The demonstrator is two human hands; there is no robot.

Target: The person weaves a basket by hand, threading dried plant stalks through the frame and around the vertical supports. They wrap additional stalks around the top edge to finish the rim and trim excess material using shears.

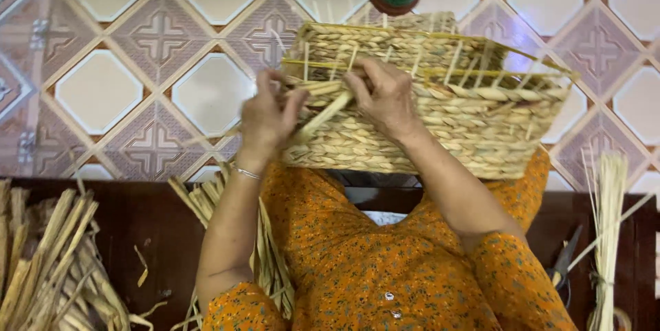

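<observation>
The left hand (268, 119) has its fingers (280, 94) curled and pinched around a flat, pale straw-coloured reed strand (328, 115), which runs slantwise from those fingers up to the right hand (385, 101). The right hand's fingers (359, 87) are bent and pressed down on the upper end of the same strand, against the near rim of a rectangular, half-woven basket of braided tan rush (440, 111). The basket lies directly beyond and under both sets of fingers, resting on the person's lap, with thin yellow upright stakes (454, 63) sticking out of its open top. A slim silver bangle (246, 173) sits on the left wrist, just behind the fingers. Well behind and left of the left fingers, a heap of dried brown rush stalks (48, 262) lies on the dark wooden surface (158, 221). Well right of the right fingers stands a tied bundle of pale thin reeds (608, 221).
</observation>
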